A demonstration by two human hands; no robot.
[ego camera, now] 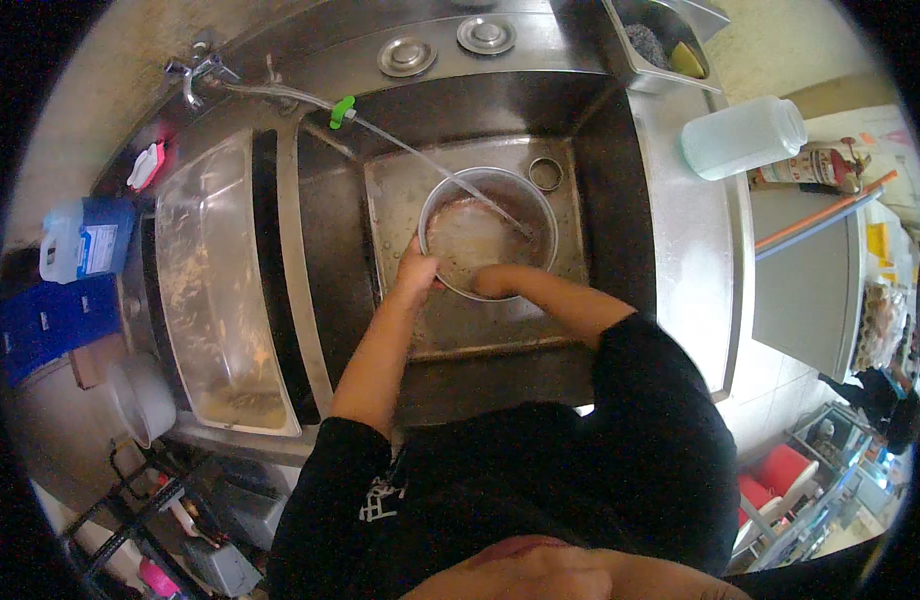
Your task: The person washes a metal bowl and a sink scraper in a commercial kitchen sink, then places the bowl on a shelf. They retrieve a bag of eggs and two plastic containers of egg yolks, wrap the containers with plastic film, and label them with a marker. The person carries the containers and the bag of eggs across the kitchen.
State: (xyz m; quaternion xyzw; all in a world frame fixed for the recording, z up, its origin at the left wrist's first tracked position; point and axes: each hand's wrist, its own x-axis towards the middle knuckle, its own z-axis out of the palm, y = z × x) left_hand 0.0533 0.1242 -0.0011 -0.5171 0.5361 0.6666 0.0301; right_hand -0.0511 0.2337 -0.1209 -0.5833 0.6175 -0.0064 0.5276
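A round metal pot stands in the deep stainless steel sink, with cloudy water in it. A stream of water runs into its right side from a clear hose with a green clip. My left hand grips the pot's rim at the lower left, the fingers partly hidden behind the wall. Inside the pot, near its front wall, is my right hand; its fingers are blurred and partly under water, so whether they hold anything is hidden. The hose hangs from a wall tap.
A soiled rectangular steel pan lies left of the sink. Two round metal lids rest behind. On the right counter lies a translucent plastic jar, near a steel container with a scourer and sponge. A blue-liquid jug stands far left.
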